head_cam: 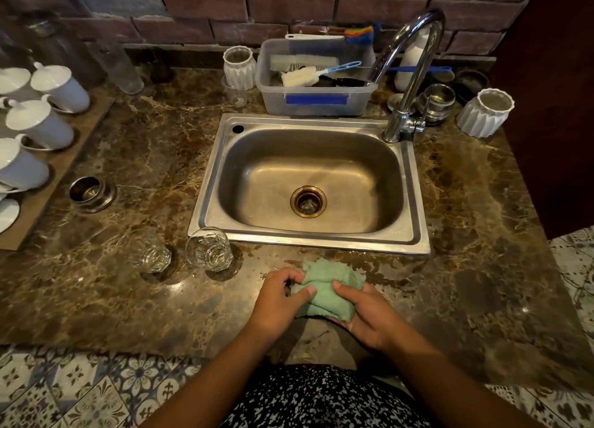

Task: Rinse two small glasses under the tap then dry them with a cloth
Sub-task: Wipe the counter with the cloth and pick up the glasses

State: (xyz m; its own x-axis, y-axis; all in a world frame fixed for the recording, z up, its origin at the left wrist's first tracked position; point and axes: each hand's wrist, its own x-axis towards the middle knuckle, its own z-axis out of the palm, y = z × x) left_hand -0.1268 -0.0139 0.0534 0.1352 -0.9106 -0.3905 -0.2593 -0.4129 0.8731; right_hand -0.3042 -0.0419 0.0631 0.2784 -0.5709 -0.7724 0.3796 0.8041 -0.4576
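The marbled counter (128, 299) spreads before me; the steel sink (308, 239) sits mid-counter, its curved tap (414, 74) at the far right corner; near its front rim my left hand (276, 302) and right hand (369, 315) both grip the bunched green cloth (324, 286), thumbs on top; left of it, the left glass (152, 255) and right glass (209, 249) stand near each other, apart.

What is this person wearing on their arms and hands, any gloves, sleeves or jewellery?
Nothing. The left hand and right hand are bare: no gloves, and no ring, watch or bracelet shows. Both forearms are uncovered as far as the picture reaches, with no sleeve in view. The only clothing seen is a dark garment with a white speckled print, at the bottom edge.
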